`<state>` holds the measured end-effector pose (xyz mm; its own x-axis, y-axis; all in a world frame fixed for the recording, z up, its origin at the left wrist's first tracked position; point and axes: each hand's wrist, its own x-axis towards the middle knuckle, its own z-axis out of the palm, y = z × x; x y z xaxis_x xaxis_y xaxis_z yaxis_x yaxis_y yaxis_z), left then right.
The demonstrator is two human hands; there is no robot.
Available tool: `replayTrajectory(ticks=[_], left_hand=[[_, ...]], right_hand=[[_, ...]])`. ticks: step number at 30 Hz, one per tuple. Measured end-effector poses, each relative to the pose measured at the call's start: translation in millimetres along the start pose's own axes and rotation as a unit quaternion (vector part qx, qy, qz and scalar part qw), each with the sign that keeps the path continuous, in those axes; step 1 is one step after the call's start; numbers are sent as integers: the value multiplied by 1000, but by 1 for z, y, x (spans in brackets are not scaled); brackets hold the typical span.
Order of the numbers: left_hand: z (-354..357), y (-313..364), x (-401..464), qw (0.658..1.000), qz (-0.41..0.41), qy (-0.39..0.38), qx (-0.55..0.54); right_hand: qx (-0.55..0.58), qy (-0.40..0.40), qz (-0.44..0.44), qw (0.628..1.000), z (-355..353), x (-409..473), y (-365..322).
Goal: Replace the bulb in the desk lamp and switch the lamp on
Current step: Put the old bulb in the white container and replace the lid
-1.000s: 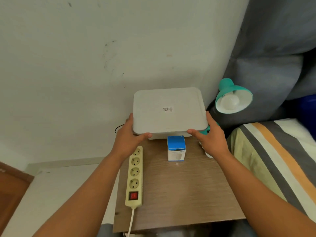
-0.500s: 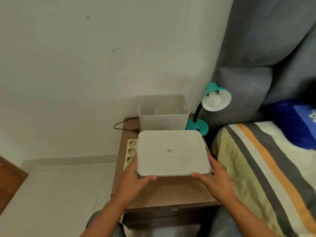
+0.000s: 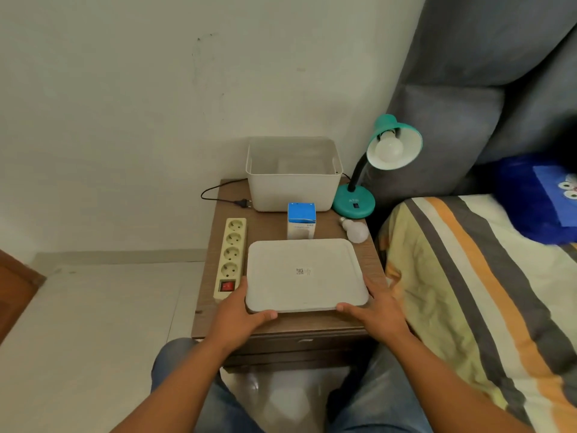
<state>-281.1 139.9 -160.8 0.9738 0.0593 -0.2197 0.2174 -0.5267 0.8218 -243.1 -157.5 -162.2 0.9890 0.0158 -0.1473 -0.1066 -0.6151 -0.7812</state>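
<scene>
Bulb [image 3: 388,148] sits screwed into the teal desk lamp [image 3: 354,201] at the bedside table's [image 3: 312,323] back right corner. Both hands grip a flat white lid [image 3: 304,275]: left hand [image 3: 239,310] and right hand [image 3: 373,310] curl their fingers round its near corners. Likely light, smooth, fragile glass; grasp its round globe gently.

Light was dim and even, with soft shadows; the wide lens bent the edges, and detail looked slightly soft.

place: bedroom | cues: bed [image 3: 487,276], nightstand [image 3: 281,326], desk lamp [image 3: 387,151]
</scene>
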Motion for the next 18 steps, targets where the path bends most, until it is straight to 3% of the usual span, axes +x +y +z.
replayTrajectory(ticks=[18], left_hand=[[24, -9, 20, 981, -86, -24, 174]], right_hand=[[-69, -35, 89, 993, 16, 8, 20]])
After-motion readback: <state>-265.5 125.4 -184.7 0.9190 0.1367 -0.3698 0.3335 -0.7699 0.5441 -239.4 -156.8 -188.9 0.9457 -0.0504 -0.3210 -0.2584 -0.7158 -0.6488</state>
